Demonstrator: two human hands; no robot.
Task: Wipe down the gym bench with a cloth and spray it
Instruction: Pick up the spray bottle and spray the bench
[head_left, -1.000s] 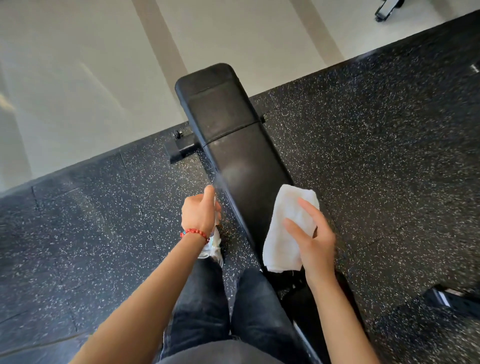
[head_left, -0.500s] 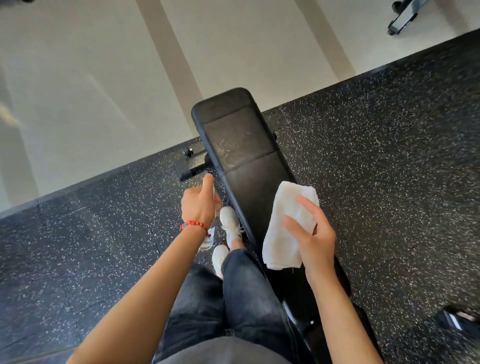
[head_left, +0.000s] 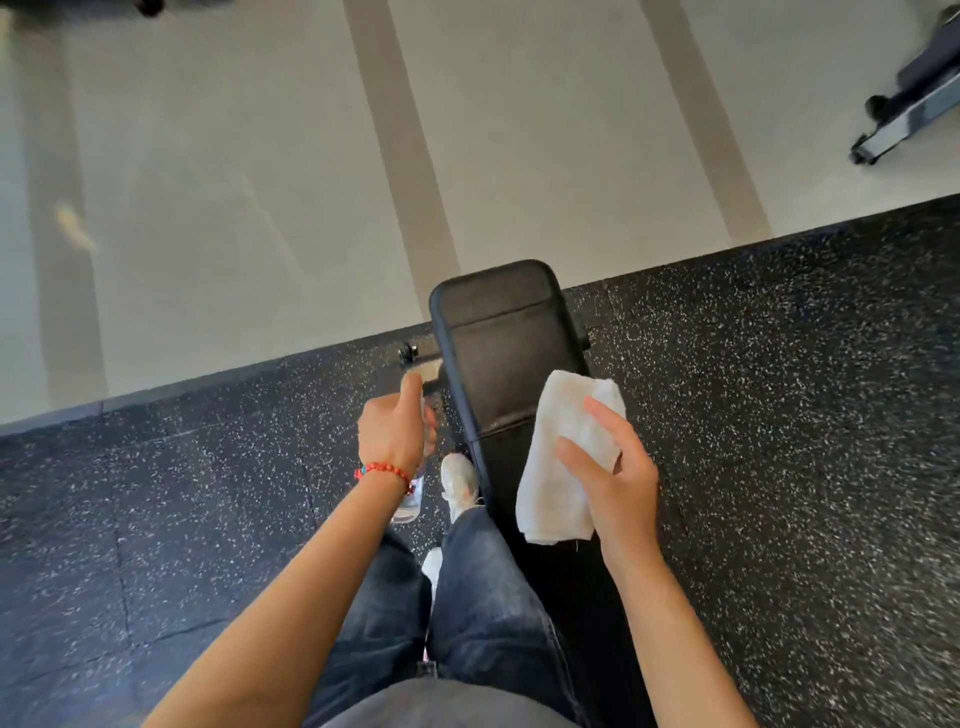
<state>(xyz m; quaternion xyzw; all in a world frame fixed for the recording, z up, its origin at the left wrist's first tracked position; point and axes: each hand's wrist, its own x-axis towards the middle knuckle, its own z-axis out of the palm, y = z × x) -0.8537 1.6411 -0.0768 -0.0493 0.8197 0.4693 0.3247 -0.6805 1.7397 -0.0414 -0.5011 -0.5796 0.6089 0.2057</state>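
Black padded vinyl gym desk (head_left: 498, 332) standing on black speckled rubber floor (head_left: 779, 415); folded white terry cloth (head_left: 563, 467) over right edge.

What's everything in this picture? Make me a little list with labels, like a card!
place: gym floor, speckled black mat beside pale flooring
bench: black, padded, long
left hand: grips a spray bottle, mostly hidden
right hand: holds a folded white cloth above the bench
wrist: red bead bracelet
feet: white shoes left of the bench
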